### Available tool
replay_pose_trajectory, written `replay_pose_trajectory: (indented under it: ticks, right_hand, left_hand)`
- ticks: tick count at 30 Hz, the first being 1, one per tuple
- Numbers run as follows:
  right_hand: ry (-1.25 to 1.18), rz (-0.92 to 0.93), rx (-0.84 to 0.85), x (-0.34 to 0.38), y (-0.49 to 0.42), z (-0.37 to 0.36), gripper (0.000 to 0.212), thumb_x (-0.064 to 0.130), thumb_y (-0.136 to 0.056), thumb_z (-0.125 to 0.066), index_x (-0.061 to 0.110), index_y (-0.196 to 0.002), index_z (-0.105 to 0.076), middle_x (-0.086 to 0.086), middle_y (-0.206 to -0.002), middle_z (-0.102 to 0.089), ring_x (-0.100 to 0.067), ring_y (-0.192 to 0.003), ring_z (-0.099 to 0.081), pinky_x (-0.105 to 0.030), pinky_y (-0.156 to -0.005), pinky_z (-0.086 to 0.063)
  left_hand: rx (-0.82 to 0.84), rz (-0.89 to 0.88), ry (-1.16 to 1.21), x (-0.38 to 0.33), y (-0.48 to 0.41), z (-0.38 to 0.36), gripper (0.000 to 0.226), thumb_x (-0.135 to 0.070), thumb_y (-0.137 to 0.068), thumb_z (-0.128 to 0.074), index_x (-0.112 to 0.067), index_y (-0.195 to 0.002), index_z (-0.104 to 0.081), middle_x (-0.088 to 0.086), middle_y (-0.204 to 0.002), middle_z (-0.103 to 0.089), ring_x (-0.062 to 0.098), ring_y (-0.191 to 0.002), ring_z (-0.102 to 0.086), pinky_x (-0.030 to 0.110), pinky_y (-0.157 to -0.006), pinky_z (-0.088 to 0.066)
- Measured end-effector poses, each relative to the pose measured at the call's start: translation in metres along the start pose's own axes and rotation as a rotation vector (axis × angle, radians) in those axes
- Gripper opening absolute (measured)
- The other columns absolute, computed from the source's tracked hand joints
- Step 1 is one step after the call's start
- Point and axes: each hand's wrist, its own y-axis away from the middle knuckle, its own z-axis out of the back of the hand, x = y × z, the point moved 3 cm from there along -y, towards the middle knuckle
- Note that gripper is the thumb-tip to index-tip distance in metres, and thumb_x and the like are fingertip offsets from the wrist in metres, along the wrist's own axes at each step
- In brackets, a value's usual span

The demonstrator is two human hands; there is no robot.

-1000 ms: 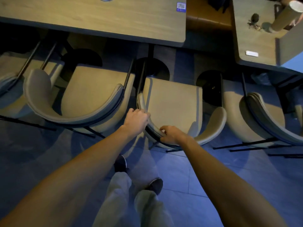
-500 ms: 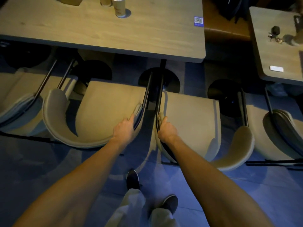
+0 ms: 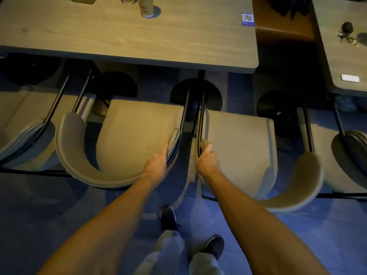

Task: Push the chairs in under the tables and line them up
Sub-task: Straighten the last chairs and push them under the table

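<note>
Presently, items as seen:

- L grip point(image 3: 156, 165): grasping the backrest tip of chair 1 point(image 3: 139, 135), one digit laid straight along the pad edge.
- R grip point(image 3: 207, 162): grasping the backrest tip of chair 2 point(image 3: 238, 151), one digit up on the pad end.
- Chair 1: seat ahead and left of L grip. Its front edge is short of the worktop point(image 3: 178, 40) rim, not under it.
- Chair 2: seat ahead and right of R grip, set further back toward the person than chair 1 and slightly askew.
- Black frame rods of both chairs run side by side just ahead of the grips, betw. them; can't tell if touching.
- Round black base point(image 3: 210, 96): on the floor beyond the rods, below the worktop rim.
- Far-L chair point(image 3: 19, 126): well left of L grip.
- Far-R chair point(image 3: 349, 155): well right of R grip.
- Cup point(image 3: 147, 8): upright on the worktop, far ahead of L grip.
- QR sticker point(image 3: 247, 18): at the worktop corner, ahead of R grip.
- 2nd worktop point(image 3: 337, 62): ahead and right of R grip; carries keys point(image 3: 346, 33) and a white tag point(image 3: 350, 78).
- Dark shoes point(image 3: 168, 217): on the floor, behind the grips.
</note>
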Motion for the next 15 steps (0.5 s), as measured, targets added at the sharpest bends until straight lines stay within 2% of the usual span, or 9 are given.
replay_pose_trajectory:
  ticks: [8, 12, 15]
  right_hand:
    - [0.004, 0.022, -0.008, -0.0001, -0.0041, 0.0001, 0.078, 0.009, -0.095, -0.051, 0.027, -0.156, -0.005, -0.02, -0.143, -0.045, -0.037, -0.125, -0.053, -0.056, -0.104, -0.046]
    - [0.001, 0.091, -0.003, 0.0014, -0.0046, 0.0064, 0.062, 0.009, -0.1, -0.04, 0.012, -0.156, -0.014, -0.024, -0.14, -0.048, -0.039, -0.123, -0.052, -0.045, -0.099, -0.044]
    - [0.054, 0.059, -0.004, 0.0013, -0.0056, 0.0071, 0.074, 0.004, -0.094, -0.051, 0.015, -0.155, -0.011, -0.021, -0.134, -0.053, -0.036, -0.12, -0.056, -0.045, -0.101, -0.049]
  left_hand:
    - [0.004, 0.018, -0.027, -0.0001, 0.0024, -0.0027, 0.096, -0.006, -0.09, -0.064, -0.021, -0.16, 0.0, 0.017, -0.116, -0.064, 0.033, -0.104, -0.063, 0.041, -0.087, -0.051]
    - [-0.021, 0.029, -0.059, -0.0011, 0.0036, -0.0035, 0.097, -0.006, -0.09, -0.065, -0.021, -0.16, 0.001, 0.015, -0.113, -0.064, 0.031, -0.103, -0.064, 0.04, -0.086, -0.051]
    - [-0.025, 0.031, -0.071, -0.0013, 0.0039, -0.0044, 0.098, -0.004, -0.09, -0.064, -0.02, -0.16, 0.002, 0.014, -0.111, -0.066, 0.031, -0.101, -0.065, 0.04, -0.084, -0.052]
